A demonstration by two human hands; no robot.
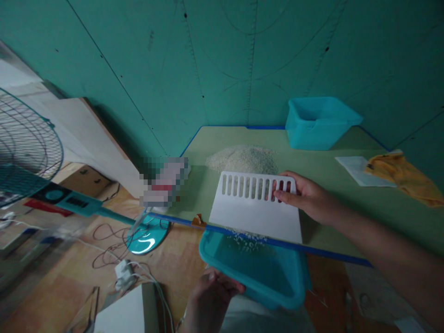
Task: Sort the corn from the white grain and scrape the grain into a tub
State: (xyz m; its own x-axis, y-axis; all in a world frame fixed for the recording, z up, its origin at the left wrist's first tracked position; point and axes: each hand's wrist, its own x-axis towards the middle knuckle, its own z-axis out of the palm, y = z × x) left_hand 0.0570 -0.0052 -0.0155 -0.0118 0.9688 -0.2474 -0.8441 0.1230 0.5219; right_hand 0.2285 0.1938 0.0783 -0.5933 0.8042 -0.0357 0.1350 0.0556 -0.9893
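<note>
My right hand point(300, 192) grips the slotted end of a flat white plastic board point(255, 217), fingers through or behind its slots. The board leans over the near edge of the table, and small pale grains point(248, 240) spill below it. Under that edge, a blue plastic bin point(274, 277) is held at its near rim by my left hand point(220, 289), whose fingers curl beneath the rim. Behind the board lies a heap of pale grain-like bits point(243, 158) on the table.
A second blue bin point(319, 122) stands at the table's back right. An orange cloth point(404, 175) lies on a white sheet point(357, 171) at right. An orange clip point(199, 221) sits on the near table edge. A fan point(69, 199) and cables occupy the left floor.
</note>
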